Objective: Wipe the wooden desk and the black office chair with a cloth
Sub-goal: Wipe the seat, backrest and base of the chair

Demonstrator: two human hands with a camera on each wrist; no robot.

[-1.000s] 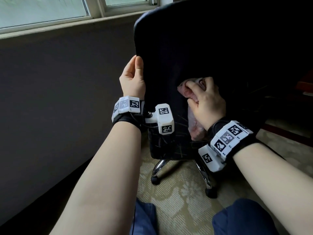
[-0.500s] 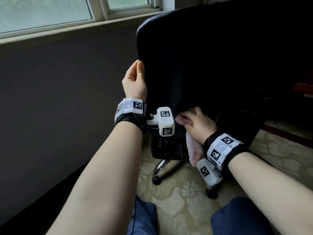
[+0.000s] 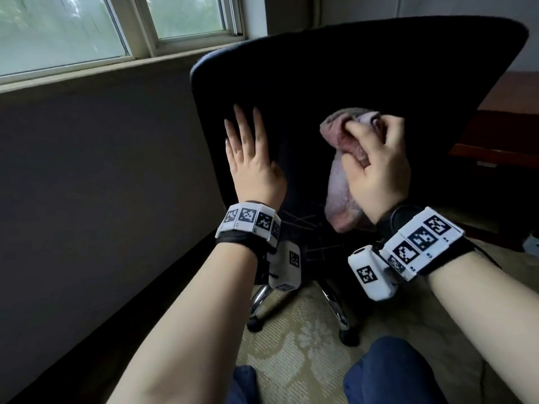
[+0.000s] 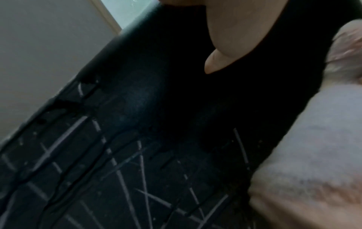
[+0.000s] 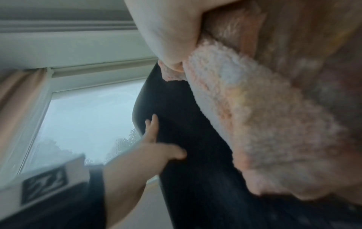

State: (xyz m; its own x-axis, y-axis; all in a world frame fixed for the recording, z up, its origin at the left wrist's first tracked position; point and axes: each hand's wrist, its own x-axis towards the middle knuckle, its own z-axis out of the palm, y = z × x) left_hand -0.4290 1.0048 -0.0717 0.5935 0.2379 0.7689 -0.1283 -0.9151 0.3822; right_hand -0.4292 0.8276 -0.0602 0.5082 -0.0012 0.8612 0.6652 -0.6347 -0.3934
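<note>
Chair (image 3: 364, 77) back: big, black, in front of window (image 3: 87, 27) | left hand (image 3: 250, 158): flat, fingers straight, pressed near left edge | right hand (image 3: 376, 167): bunched round pink cloth (image 3: 341, 182), mid-back | carpet (image 3: 291, 339) below

The cloth (image 3: 341, 182) hides behind the right hand (image 3: 376, 167); wrist views blurred.

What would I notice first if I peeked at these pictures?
Probably the big black office chair, its back filling the middle under the window. Next, the fluffy pink cloth bunched in the right hand against the chair's back. The left hand lies flat on the back, near its left edge.
</note>
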